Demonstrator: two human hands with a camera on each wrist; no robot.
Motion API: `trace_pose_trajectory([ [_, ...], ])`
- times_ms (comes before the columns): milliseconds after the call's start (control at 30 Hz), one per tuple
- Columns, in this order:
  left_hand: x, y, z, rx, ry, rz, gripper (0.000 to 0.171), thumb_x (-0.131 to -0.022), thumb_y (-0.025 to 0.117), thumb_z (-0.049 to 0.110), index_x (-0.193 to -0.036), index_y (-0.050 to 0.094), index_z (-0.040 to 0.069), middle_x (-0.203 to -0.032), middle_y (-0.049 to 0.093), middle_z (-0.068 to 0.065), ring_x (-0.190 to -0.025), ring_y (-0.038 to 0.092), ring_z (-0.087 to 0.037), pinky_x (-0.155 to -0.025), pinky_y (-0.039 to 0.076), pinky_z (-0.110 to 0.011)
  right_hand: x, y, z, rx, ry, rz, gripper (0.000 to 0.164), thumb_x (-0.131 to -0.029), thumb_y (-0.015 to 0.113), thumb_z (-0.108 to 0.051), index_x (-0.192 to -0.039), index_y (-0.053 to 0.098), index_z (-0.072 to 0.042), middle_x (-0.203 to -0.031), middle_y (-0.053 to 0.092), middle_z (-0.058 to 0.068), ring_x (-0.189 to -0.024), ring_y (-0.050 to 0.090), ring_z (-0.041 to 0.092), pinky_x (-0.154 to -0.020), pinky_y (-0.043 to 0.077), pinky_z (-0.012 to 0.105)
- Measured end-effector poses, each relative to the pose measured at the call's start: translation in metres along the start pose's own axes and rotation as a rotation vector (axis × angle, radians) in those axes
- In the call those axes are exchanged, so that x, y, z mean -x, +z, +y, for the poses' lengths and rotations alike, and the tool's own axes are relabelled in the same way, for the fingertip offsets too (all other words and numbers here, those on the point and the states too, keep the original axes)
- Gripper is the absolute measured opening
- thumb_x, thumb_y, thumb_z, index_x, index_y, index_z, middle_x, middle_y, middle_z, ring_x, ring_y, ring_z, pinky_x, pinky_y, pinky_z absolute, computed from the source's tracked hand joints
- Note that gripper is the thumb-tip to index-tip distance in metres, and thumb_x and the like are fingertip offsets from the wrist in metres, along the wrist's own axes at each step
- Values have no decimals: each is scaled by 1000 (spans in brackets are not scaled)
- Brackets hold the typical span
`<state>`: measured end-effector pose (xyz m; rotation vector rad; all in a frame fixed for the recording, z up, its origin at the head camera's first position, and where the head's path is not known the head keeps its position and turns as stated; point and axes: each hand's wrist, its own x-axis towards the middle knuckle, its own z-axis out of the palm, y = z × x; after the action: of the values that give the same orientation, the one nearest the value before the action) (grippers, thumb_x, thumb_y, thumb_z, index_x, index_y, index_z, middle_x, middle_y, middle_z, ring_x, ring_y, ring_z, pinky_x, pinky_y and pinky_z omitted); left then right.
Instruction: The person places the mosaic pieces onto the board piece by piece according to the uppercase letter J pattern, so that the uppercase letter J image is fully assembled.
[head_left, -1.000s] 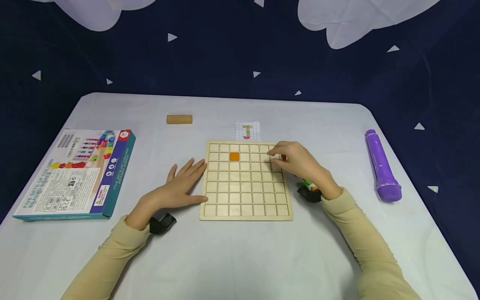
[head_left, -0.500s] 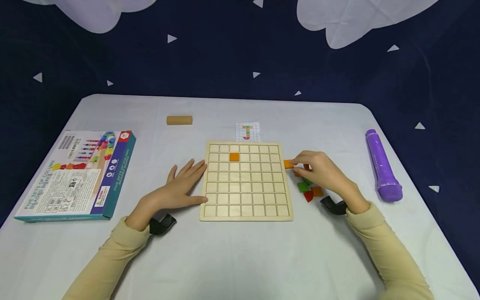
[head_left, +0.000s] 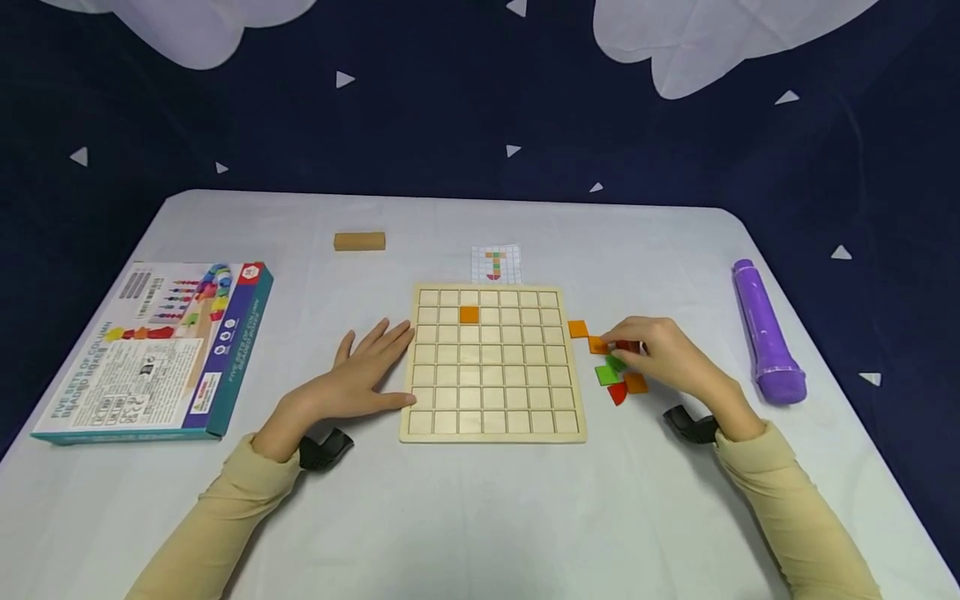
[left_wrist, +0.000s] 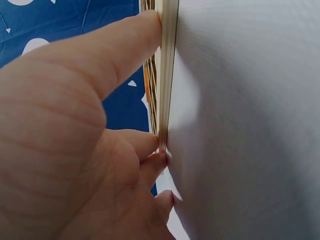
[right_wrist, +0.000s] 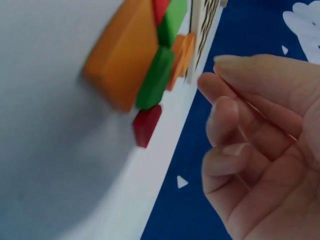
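A wooden grid board lies mid-table with one orange square tile in its second row. My left hand spreads straight fingers toward the board's left side; in the left wrist view its thumb and fingertips touch the edge. Over a small pile of tiles right of the board hovers my right hand, fingers loosely curled. The right wrist view shows nothing between thumb and index finger. Below it lie green tiles, a red rounded piece, a darker red piece and orange tiles.
Behind the board lies a small pattern card showing a coloured J shape. A brown block sits farther back left. A toy box lies at left, a purple microphone-shaped object at right.
My right hand has moved from over the board's upper right to the tile pile, uncovering the tiles. An orange tile now lies beside the board's right edge. The left hand stays put.
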<state>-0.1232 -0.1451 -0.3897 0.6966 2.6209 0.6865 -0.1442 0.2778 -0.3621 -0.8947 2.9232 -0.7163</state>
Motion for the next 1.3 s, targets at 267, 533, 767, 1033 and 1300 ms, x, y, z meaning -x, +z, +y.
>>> trace_pose_trajectory([
  [267, 0, 1, -1, -5, 4, 3, 90, -85, 63, 43, -151, 13, 7, -159, 12, -12, -147, -1, -36, -109, -9, -65, 7, 2, 13, 1, 45, -64, 28, -76, 70, 5, -102, 71, -3, -97, 72, 8, -70, 49, 4, -60, 44, 21],
  [533, -2, 2, -2, -11, 6, 2, 91, -85, 63, 45, -152, 13, 8, -160, 12, -12, -147, -1, -36, -109, -8, -65, 12, 1, 18, -27, 63, -85, 31, -74, 71, 4, -104, 70, -3, -92, 70, 7, -67, 48, 5, -58, 42, 20],
  [767, -1, 1, -2, -5, 5, 8, 90, -85, 64, 43, -151, 14, 8, -159, 12, -12, -147, 0, -37, -109, -9, -65, 11, 3, 21, -3, 41, -69, 29, -73, 71, 4, -101, 70, -2, -85, 66, 3, -69, 48, 7, -60, 41, 20],
  [1033, -2, 3, 0, -4, 7, 9, 90, -85, 64, 43, -151, 14, 7, -159, 12, -12, -147, 0, -37, -109, -8, -66, 10, 2, 21, 31, 48, -79, 23, -74, 71, 3, -96, 72, -1, -85, 67, 5, -65, 45, 6, -56, 39, 18],
  [1300, -1, 3, -1, -2, -2, 6, 91, -85, 64, 44, -151, 13, 8, -159, 12, -13, -147, -1, -37, -109, -9, -65, 7, 0, 20, 62, 30, -73, 23, -75, 73, 0, -97, 72, -1, -91, 69, 7, -70, 49, 9, -60, 42, 19],
])
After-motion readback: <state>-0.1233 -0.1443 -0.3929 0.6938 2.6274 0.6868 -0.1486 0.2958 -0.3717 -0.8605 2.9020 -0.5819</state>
